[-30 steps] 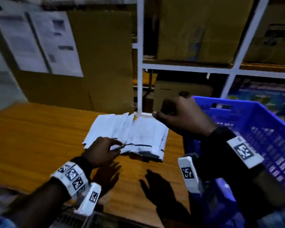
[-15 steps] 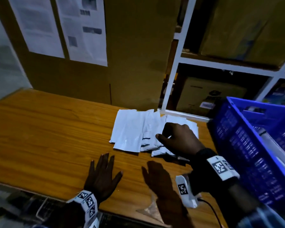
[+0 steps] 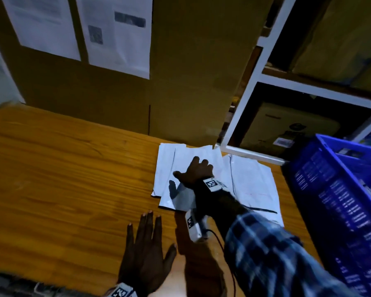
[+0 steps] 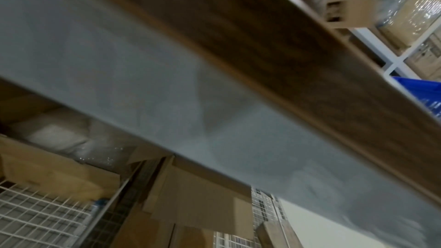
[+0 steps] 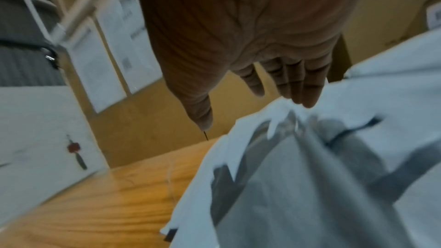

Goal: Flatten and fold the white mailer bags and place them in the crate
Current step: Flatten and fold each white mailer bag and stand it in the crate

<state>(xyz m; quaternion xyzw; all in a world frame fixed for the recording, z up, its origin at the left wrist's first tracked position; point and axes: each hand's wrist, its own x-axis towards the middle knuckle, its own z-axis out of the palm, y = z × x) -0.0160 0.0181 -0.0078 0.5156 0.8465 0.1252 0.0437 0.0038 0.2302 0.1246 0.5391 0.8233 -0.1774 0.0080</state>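
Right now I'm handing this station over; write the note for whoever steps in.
Left hand: open, flat on the wooden table, off the bags.
Right hand: open, fingers straight, reaching over the pile of white mailer bags; contact unclear.
The pile lies at the table's far edge, left of the blue crate.
Done: unclear; the crate's contents are hard to make out.
Left: flatten and fold each bag, then place it in the crate.

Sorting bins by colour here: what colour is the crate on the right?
Blue. The crate shows best in the head view, standing to the right of the white mailer bags.
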